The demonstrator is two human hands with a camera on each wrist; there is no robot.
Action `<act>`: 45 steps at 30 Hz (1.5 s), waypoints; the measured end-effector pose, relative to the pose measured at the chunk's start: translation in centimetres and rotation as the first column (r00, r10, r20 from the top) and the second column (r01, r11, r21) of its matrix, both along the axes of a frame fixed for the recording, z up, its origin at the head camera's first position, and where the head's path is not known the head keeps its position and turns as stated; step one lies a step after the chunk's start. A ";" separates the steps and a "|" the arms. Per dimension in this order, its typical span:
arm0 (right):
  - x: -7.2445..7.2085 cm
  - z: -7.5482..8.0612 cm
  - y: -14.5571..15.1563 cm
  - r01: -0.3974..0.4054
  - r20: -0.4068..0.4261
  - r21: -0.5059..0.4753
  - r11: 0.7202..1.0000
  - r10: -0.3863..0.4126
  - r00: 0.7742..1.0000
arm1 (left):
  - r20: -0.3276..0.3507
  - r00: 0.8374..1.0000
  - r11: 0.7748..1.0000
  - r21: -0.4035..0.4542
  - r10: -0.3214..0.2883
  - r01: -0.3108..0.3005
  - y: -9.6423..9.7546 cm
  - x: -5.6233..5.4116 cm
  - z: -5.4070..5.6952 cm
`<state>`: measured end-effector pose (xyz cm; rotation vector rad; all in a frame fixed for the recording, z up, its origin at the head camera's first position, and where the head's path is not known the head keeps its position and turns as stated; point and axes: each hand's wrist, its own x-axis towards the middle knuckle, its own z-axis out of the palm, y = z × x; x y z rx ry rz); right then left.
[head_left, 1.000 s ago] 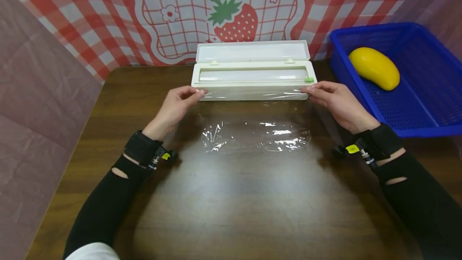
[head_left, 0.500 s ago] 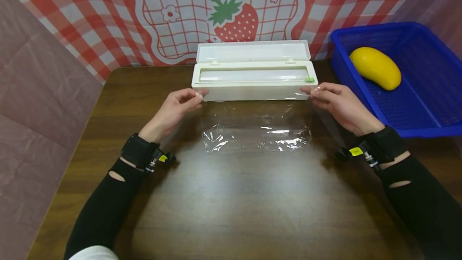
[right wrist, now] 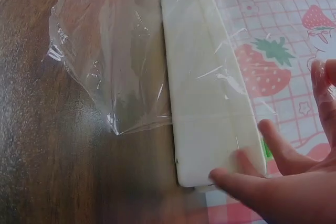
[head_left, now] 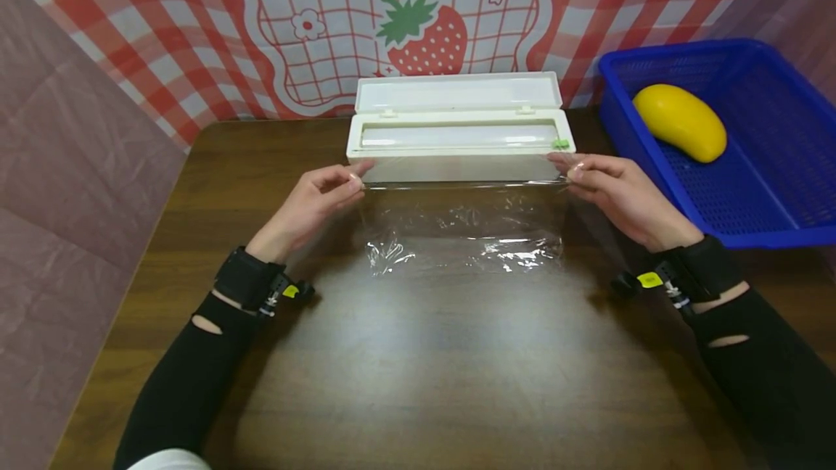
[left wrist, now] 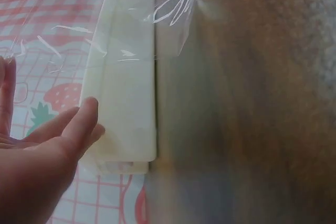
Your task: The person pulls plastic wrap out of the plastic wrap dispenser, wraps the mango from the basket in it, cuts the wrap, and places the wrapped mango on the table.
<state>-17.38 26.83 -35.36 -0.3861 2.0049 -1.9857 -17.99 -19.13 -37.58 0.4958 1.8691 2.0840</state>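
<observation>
At one table [head_left: 418, 368], one open box [head_left: 460, 119], two hands [head_left: 305, 201] [head_left: 627, 198] pinching one film [head_left: 465, 222]

Black sleeves [head_left: 179, 376], black wristbands [head_left: 243, 278]

Cloth-walled booth [head_left: 72, 187], strawberry-print backdrop [head_left: 353, 35] behind wooden table [head_left: 444, 368]

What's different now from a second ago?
The left hand and right hand have moved slightly toward the person and a little apart, drawing the clear film that way. Neither visibly let go. The open white box, blue basket and yellow fruit stayed put.
</observation>
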 end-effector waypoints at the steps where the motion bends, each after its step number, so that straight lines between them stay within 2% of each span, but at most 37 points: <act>1: 0.1 0.0 0.0 0.010 -0.006 -0.001 1.000 -0.010 1.000 | -0.005 1.000 1.000 -0.001 -0.004 0.004 0.0 0.0 0.1; 7: 0.3 0.5 -0.2 0.021 -0.026 -0.106 0.994 -0.024 0.999 | -0.074 0.996 0.999 0.003 -0.041 0.042 -0.3 0.0 0.6; 11: 0.5 0.7 -0.1 -0.001 -0.044 -0.162 0.987 -0.006 0.999 | -0.103 0.993 0.997 0.053 -0.048 0.053 -0.1 0.0 0.6; 14: 0.5 0.5 -0.1 -0.013 -0.051 -0.180 0.984 0.004 0.999 | -0.106 0.994 0.998 0.051 -0.027 0.033 0.0 0.1 0.3; 17: 0.6 0.2 0.0 -0.016 -0.044 -0.177 0.984 0.008 0.999 | -0.079 0.997 1.000 -0.024 0.014 -0.016 0.0 0.2 -0.1; 20: 0.7 -0.1 -0.1 -0.002 -0.014 -0.123 0.992 0.001 1.000 | -0.032 0.998 0.991 -0.125 0.045 -0.049 0.1 0.3 -0.2; 23: 0.6 -0.3 -0.3 0.041 0.029 0.023 0.999 -0.042 0.999 | 0.028 0.998 0.980 -0.193 0.060 -0.053 0.4 0.3 -0.3; 28: 0.4 -0.7 -1.0 0.109 0.111 0.253 0.961 -0.141 0.984 | 0.142 0.984 0.961 -0.268 0.103 -0.062 0.7 0.4 -0.4; 31: 0.5 -1.0 -1.1 0.125 0.135 0.295 0.947 -0.171 0.976 | 0.171 0.979 0.944 -0.326 0.110 -0.049 0.7 0.8 -0.7; 34: 0.8 -1.2 -0.9 0.123 0.113 0.321 0.939 -0.167 0.980 | 0.152 0.985 0.932 -0.361 0.078 -0.018 0.7 1.3 -0.8; 36: 1.0 -1.2 -0.8 0.114 0.092 0.298 0.948 -0.148 0.985 | 0.104 0.993 0.933 -0.359 0.048 -0.008 0.6 1.7 -0.8; 39: 1.2 -1.0 -0.6 0.085 0.071 0.190 0.978 -0.100 0.992 | 0.003 1.000 0.957 -0.288 0.026 -0.024 0.5 2.0 -0.6; 42: 1.2 -0.6 -0.5 0.053 0.052 0.023 0.998 -0.054 0.997 | -0.088 0.995 0.982 -0.176 0.048 -0.063 0.5 1.9 -0.2; 45: 0.9 -0.1 -0.6 0.035 0.013 -0.116 0.993 -0.033 0.999 | -0.150 0.984 0.988 -0.101 0.098 -0.114 0.8 1.5 0.4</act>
